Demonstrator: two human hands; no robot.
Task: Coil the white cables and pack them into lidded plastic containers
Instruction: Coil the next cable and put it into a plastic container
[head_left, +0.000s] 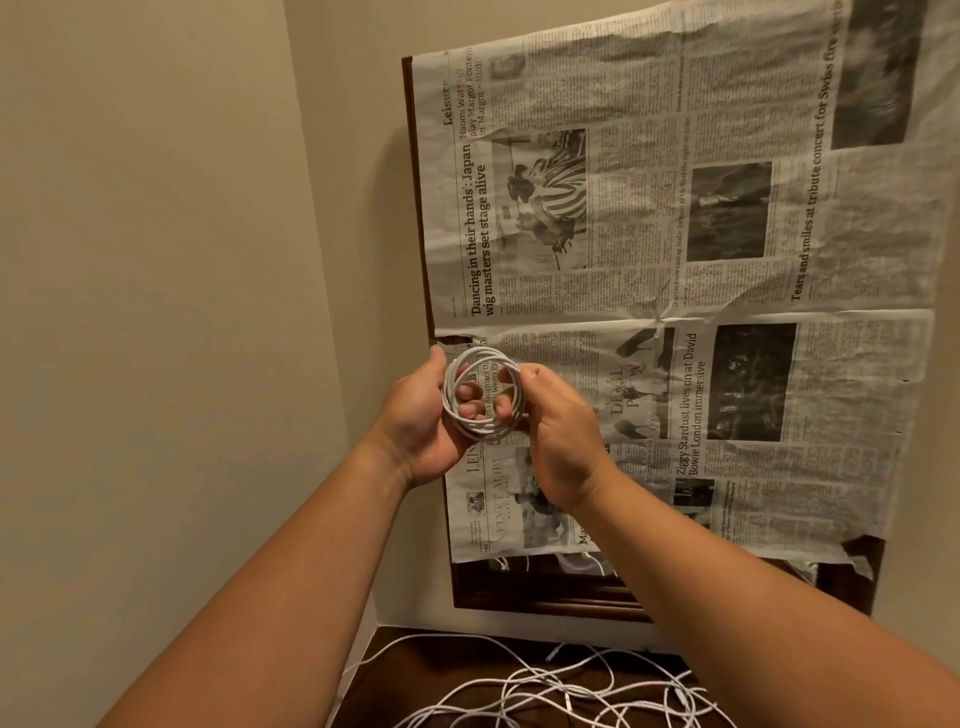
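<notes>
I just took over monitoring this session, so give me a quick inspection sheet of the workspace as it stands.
Surface: dark wooden table, only its far edge visible.
Job's things: one coiled white cable held up; no containers seen.
Clutter: nothing seen.
Grippers: left hand and right hand both grip the coil.
Cables: loose white cables tangled on the table.
Surroundings: beige wall corner; newspaper sheets covering a dark-framed panel.

Warm, dim indoor light, soft all over

Yellowish cast on the wall (156, 260); newspaper (701, 260) headlines are legible but fine print smears, worst top right. Wide-angle bending tilts the edges. Shadows faint, no glare.
</notes>
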